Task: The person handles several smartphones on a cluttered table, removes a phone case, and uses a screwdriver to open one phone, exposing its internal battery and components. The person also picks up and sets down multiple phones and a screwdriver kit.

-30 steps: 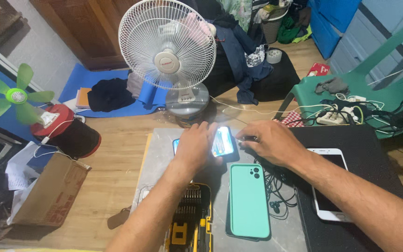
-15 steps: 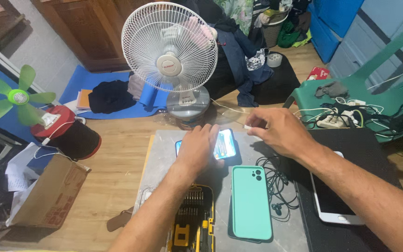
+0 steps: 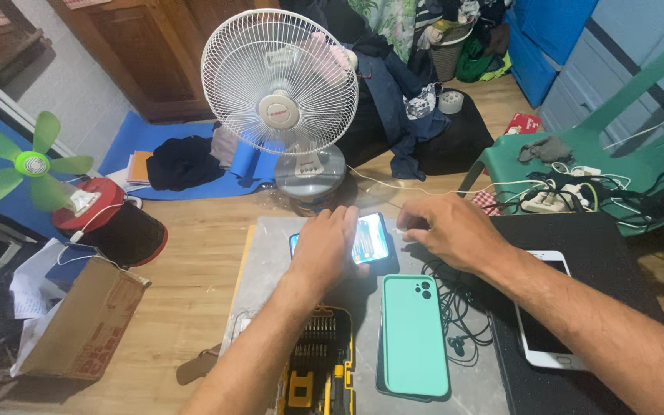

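Head camera looks down on your left hand, which lies palm down with fingers spread across a lit smartphone, pressing it flat to the grey mat; the hand is open and resting, not wrapped around anything. Your right hand sits just beside the phone's right end, fingers curled and pinched together near its edge; whether they hold some small thing you cannot tell from this view. The phone lies face up, screen glowing with bright colours, casing closed as far as shows; so by my judgement the work on it is at an early stage, with the phone steadied but nothing visibly opened or taken off. Just nearer you on the mat lies a mint-green phone case, camera cutout uppermost, empty and apart from the phone; to its left stands an open yellow-and-black screwdriver bit set, bits in their rows. Black earphone cable tangles right of the case; a white smartphone lies on a black pad under your right forearm. Beyond the mat a white desk fan stands on the wooden tabletop.
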